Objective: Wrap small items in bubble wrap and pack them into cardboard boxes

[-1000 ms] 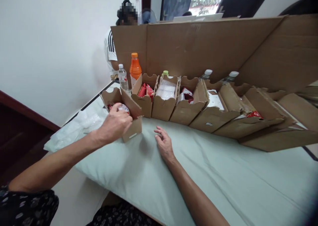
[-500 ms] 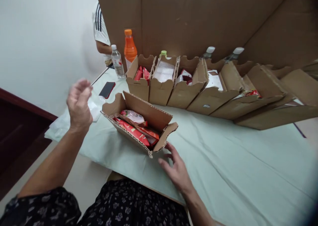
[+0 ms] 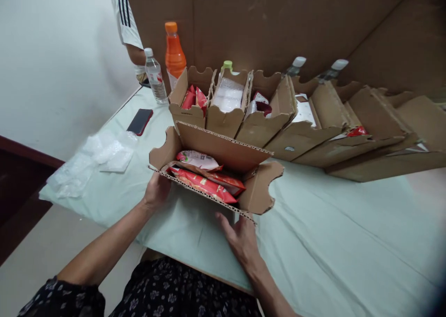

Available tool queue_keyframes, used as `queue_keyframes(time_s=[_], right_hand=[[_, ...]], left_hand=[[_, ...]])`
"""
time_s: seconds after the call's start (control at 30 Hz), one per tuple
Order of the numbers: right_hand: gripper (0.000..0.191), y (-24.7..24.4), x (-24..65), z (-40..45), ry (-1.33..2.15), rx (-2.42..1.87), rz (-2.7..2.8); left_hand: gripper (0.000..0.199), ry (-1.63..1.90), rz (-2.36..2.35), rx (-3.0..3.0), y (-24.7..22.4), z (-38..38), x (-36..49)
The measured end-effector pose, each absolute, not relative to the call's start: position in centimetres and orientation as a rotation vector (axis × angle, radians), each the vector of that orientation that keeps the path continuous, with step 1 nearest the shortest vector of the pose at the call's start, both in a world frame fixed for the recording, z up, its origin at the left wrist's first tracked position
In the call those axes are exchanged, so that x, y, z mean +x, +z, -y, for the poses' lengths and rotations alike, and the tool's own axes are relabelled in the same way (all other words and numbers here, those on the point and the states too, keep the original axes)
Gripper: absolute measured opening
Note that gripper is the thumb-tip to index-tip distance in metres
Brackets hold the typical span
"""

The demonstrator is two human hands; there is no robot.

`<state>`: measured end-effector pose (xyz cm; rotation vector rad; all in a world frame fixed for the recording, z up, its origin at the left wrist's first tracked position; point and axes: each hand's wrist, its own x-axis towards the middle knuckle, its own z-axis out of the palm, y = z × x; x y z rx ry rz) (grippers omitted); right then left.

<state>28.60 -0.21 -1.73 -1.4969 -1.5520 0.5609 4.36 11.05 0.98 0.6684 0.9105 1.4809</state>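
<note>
Two hands, right thumb wide, at one carton

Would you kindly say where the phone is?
In the head view, the phone lies at left on the green cloth, between the clear bottle and the plastic wrap.

Between our left hand and our right hand, a stretch of cloth is lying open, but the near carton is closing the way straight ahead with its raised far wall. Beyond it, the row of cartons and the tall cardboard panel are blocking the back. We are finding the widest room on the right, along the row's front. Leftward, bubble wrap and a phone are lying low, while the water bottle and orange bottle are standing behind.
</note>
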Motion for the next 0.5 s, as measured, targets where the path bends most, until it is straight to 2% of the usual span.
queue_keyframes(time_s=[0.17, 0.33, 0.5], right_hand=[[0.029, -2.1, 33.0, -2.2, 0.433, -1.615, 1.555], [0.036, -3.6, 35.1, -4.3, 0.375, -1.644, 1.492], [0.03, -5.1, 35.7, -4.8, 0.383, -1.69, 1.404]], left_hand=[[0.04, 1.48, -0.789, 0.678, 0.3, -13.0, 8.4], [0.041, 1.42, -0.859, 0.703, -1.1, -14.3, 11.2], [0.046, 1.508, -0.904, 0.722, -1.6, -14.3, 12.2]])
